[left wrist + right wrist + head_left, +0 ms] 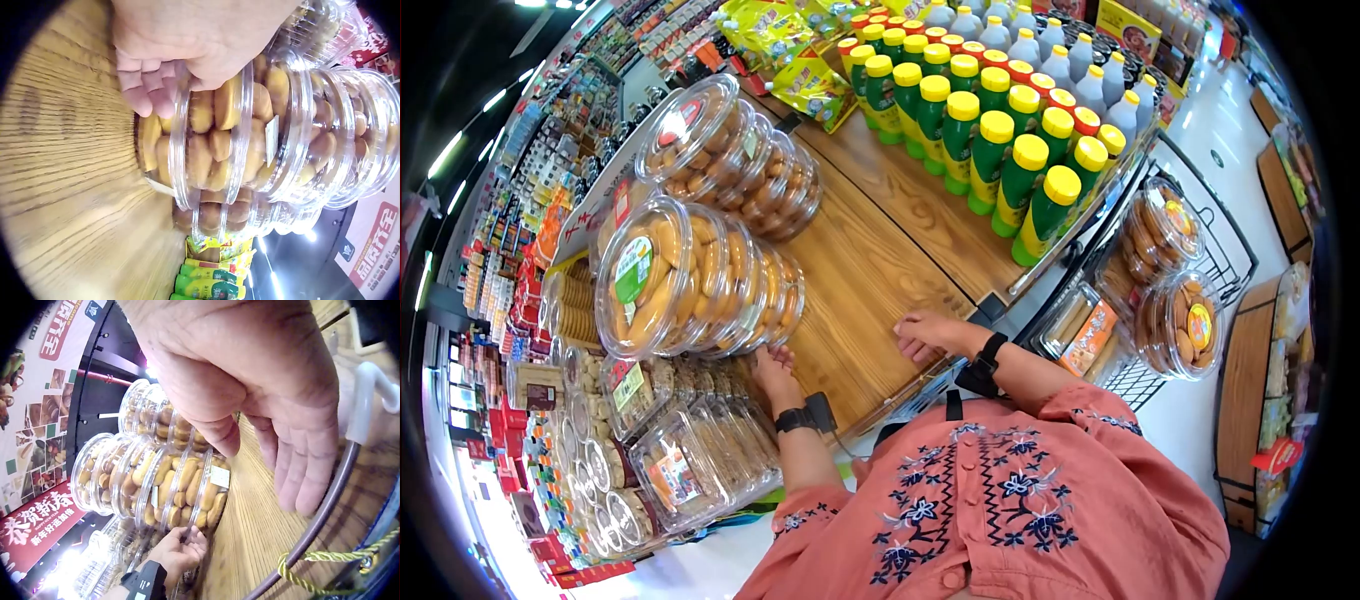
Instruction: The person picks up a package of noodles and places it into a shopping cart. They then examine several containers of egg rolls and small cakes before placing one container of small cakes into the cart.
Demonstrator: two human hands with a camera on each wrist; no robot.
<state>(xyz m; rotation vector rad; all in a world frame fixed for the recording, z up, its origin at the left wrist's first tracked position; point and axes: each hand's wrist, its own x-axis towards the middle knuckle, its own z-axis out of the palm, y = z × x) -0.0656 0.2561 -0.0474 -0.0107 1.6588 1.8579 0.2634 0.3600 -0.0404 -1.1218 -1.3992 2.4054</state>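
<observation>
My left hand (775, 375) is at the foot of a stack of clear round tubs of golden-brown pastries (730, 280). In the left wrist view its loosely bent fingers (147, 94) overlap the lowest tub, close to the wooden tabletop (69, 156). The thumb lies near that tub's rim. My right hand (935, 335) hovers by the table's front edge, with nothing in it. Its fingers (300, 469) hang relaxed in the right wrist view. Behind the first stack stands a second stack of round tubs (740, 155) with darker pastries.
Rows of green bottles with yellow caps (1020, 170) fill the table's far right side. Rectangular packs of biscuits (690, 470) lie at the left. On the right, a shopping cart (1240, 265) carries two round pastry tubs (1180, 325) and a flat pack (1090, 335).
</observation>
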